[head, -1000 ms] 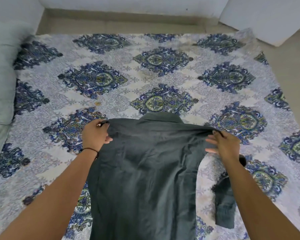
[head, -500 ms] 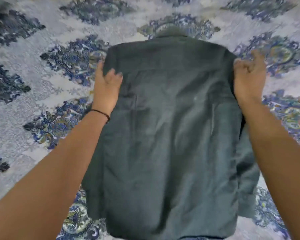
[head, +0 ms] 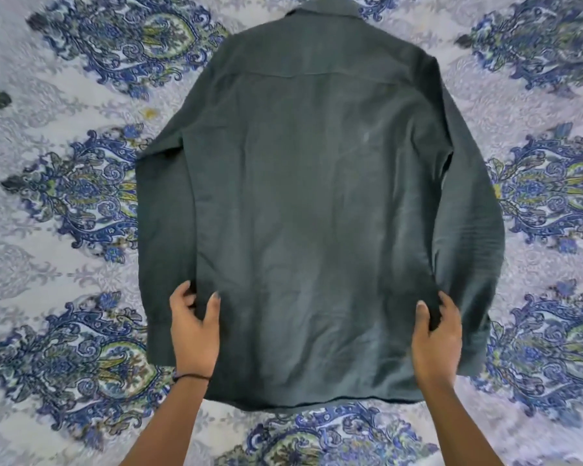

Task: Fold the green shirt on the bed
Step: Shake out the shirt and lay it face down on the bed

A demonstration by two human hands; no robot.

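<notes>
The dark green shirt [head: 310, 203] lies flat and back-up on the bed, collar at the far end, hem near me. Both long sleeves run down along its sides. My left hand [head: 194, 331] pinches the left side edge of the shirt's body low down, thumb on top and fingers curled under the fabric. My right hand [head: 438, 334] grips the right side edge at the same height, with a fold of cloth between thumb and fingers.
The bed is covered by a pale lilac sheet [head: 48, 264] with large blue and green medallions. It surrounds the shirt on all sides. A black band sits on my left wrist [head: 191, 376].
Both hands have slid from the shirt's shoulders down its sides to near the hem. The right sleeve now lies straight beside the body. The view has tilted down over the shirt.
</notes>
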